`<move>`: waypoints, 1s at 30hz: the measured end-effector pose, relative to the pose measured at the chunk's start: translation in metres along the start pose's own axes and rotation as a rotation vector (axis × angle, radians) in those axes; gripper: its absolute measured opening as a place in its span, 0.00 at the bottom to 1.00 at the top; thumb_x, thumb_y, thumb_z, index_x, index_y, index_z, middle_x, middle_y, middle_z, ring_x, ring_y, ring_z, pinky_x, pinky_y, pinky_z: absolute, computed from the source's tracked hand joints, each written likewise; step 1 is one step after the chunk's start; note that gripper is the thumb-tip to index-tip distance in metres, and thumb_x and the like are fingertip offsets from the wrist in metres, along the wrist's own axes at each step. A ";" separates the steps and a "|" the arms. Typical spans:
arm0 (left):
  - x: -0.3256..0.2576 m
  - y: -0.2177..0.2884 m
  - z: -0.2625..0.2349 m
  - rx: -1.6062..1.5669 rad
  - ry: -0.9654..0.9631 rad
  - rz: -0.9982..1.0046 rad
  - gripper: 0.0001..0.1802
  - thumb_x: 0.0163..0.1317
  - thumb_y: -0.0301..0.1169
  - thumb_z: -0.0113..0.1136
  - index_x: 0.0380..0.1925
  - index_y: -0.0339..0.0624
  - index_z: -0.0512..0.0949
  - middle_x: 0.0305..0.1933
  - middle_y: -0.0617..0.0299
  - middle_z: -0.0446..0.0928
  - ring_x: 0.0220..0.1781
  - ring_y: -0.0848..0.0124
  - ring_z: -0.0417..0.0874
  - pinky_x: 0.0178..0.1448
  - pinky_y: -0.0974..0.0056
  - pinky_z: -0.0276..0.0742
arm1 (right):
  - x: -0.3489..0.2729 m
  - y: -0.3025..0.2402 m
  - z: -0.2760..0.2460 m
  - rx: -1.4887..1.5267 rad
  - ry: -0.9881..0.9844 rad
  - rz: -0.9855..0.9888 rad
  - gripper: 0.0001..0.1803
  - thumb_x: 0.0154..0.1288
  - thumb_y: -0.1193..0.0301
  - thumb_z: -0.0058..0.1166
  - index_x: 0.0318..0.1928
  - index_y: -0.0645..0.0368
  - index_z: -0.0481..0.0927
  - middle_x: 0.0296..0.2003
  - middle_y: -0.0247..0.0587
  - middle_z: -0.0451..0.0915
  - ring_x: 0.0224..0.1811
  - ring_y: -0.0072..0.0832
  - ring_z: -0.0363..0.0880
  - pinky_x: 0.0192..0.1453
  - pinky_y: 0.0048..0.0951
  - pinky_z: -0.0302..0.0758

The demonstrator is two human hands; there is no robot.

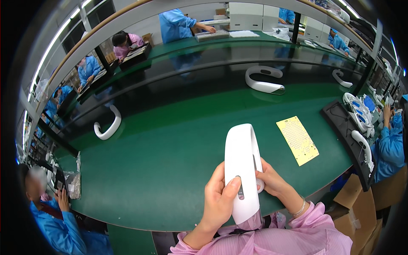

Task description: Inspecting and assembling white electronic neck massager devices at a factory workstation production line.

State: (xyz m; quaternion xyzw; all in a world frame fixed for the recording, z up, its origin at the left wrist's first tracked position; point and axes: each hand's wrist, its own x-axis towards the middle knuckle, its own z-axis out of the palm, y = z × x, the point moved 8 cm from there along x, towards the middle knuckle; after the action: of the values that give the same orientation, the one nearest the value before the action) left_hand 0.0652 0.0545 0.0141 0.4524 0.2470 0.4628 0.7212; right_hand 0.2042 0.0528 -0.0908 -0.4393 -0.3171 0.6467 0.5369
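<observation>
Upright in front of me is a white U-shaped neckband device (243, 153), like a neck massager, its curved end pointing away from me. My left hand (220, 195) wraps its left side, the thumb resting beside a small grey button panel. On the other side my right hand (274, 180) grips the far arm of the band, its fingers partly hidden behind the shell. A round pale pad shows near those fingertips. To the right of the device, a yellow sheet (297, 140) covered with rows of small dots lies on the green bench (161, 178).
Similar white bands lie at left (111, 123), far centre (265, 80) and far right (341, 79). A black tray (348, 140) with white parts sits at the right edge, above an opened cardboard box (355, 212). Co-workers in blue sit on both sides; a bag of parts (73, 185) is at left.
</observation>
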 end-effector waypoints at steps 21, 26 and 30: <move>0.001 0.000 -0.067 0.241 0.141 0.343 0.39 0.67 0.48 0.46 0.68 0.37 0.46 0.58 0.50 0.65 0.44 0.68 0.76 0.47 0.65 0.75 | -0.032 -0.043 -0.012 -0.408 0.285 -0.361 0.30 0.63 0.69 0.57 0.62 0.63 0.63 0.45 0.36 0.72 0.43 0.20 0.70 0.46 0.22 0.69; 0.015 -0.034 -0.107 0.130 0.429 0.137 0.26 0.68 0.35 0.49 0.61 0.39 0.55 0.54 0.51 0.69 0.44 0.67 0.77 0.49 0.63 0.77 | -0.060 -0.081 0.034 -0.512 -0.072 -0.529 0.32 0.69 0.71 0.47 0.69 0.63 0.52 0.56 0.42 0.63 0.40 0.20 0.69 0.44 0.24 0.71; 0.023 -0.059 -0.105 -0.136 0.416 -0.007 0.20 0.69 0.33 0.46 0.57 0.42 0.58 0.53 0.51 0.70 0.43 0.66 0.78 0.46 0.62 0.80 | -0.068 -0.087 0.069 -0.347 -0.302 -0.292 0.30 0.71 0.74 0.40 0.70 0.62 0.49 0.57 0.43 0.61 0.30 0.18 0.69 0.32 0.20 0.72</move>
State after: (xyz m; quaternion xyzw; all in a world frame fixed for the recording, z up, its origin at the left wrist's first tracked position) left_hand 0.0202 0.1096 -0.0856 0.2966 0.3602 0.5592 0.6852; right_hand 0.1803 0.0100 0.0304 -0.3730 -0.5596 0.5565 0.4879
